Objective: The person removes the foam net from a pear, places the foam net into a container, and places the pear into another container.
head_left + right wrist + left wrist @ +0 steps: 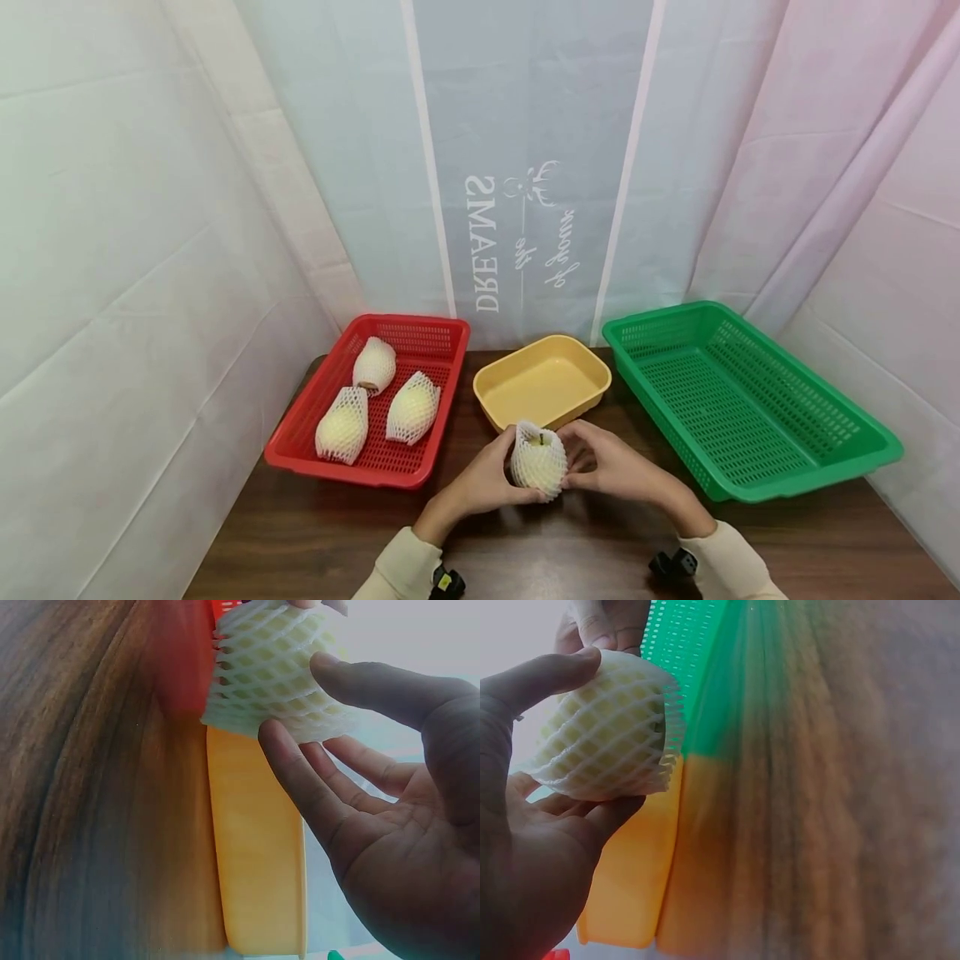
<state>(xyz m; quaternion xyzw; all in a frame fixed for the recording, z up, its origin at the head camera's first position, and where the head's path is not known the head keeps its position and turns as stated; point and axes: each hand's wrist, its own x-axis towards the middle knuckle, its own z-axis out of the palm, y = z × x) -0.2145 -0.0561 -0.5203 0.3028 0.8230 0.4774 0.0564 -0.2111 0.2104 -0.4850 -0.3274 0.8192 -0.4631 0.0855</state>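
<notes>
Sideways white lettering [485, 243] on the pale hanging cloth [525, 92] reads "DREAMS", "the" and "of your".

Shows a dark brown wood-grain table [300, 533], cut off in the head view before the near edge. Carries a red perforated plastic basket [446, 400] at the far left corner, set close along the left edge. Holds a shallow yellow plastic tray [547, 383] near the middle of the far edge (turned a little askew to that edge), between both baskets. Bears a green perforated plastic basket [727, 400] toward the far right corner, slanting out to the right edge. Gleams palely toward the near edge, around the middle; in the left wrist view, reflects green and orange.
</notes>
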